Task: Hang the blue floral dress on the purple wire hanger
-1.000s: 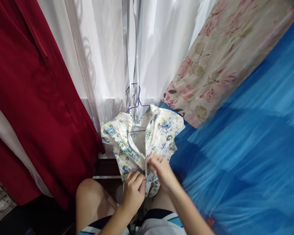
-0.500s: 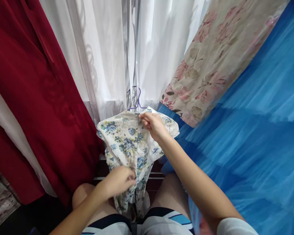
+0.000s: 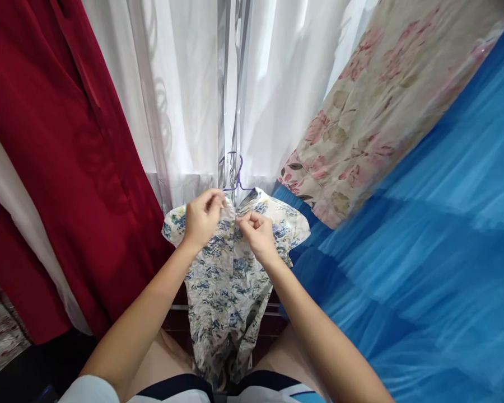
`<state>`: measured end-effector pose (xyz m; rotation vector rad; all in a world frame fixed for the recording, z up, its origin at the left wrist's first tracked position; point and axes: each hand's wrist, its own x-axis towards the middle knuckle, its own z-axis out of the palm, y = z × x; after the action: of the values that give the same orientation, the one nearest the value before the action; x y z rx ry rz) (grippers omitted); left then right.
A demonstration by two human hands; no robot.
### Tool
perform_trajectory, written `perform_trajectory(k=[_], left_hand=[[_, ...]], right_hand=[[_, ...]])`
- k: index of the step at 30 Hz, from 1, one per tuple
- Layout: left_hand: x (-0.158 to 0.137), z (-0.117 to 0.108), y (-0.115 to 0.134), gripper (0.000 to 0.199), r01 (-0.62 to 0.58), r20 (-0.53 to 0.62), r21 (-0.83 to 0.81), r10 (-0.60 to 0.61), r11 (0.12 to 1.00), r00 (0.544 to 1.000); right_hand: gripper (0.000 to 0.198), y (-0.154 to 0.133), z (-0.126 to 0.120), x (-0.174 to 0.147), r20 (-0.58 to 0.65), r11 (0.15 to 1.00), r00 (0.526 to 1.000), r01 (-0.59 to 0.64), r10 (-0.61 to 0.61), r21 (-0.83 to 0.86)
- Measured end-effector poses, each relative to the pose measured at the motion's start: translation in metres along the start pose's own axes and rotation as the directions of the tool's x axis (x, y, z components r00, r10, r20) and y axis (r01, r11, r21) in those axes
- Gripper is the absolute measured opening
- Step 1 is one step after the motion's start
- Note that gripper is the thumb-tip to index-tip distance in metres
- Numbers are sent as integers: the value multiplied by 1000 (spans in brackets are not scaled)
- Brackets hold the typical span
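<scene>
My right hand (image 3: 258, 234) pinches the floral garment (image 3: 212, 288) at its front, near the neckline. My left hand (image 3: 202, 219) is just beside it, fingers curled by the collar; I cannot tell whether they grip the cloth. The garment hangs below both hands, on a purple hanger (image 3: 238, 182) just beyond them. Red cloth (image 3: 109, 196) is left of my left hand, blue tulle (image 3: 424, 268) right of my right.

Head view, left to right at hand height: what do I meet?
Red cloth → flowered garment's first sleeve → left hand → right hand → garment's other sleeve → blue cloth.
</scene>
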<state>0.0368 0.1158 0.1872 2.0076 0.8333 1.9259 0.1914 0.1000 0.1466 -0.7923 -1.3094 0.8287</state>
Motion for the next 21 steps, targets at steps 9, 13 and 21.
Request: perform_trajectory(k=[9, 13, 21], left_hand=[[-53, -68, -104, 14, 322, -454, -643, -685, 695, 569], [-119, -36, -125, 18, 490, -237, -721, -838, 491, 492], [-171, 37, -84, 34, 603, 58, -687, -797, 405, 601]], right_hand=[[21, 21, 6, -46, 156, 990, 979, -137, 133, 14], [17, 40, -9, -56, -27, 974, 976, -214, 216, 80], [26, 97, -105, -103, -483, 957, 827, -266, 288, 114]])
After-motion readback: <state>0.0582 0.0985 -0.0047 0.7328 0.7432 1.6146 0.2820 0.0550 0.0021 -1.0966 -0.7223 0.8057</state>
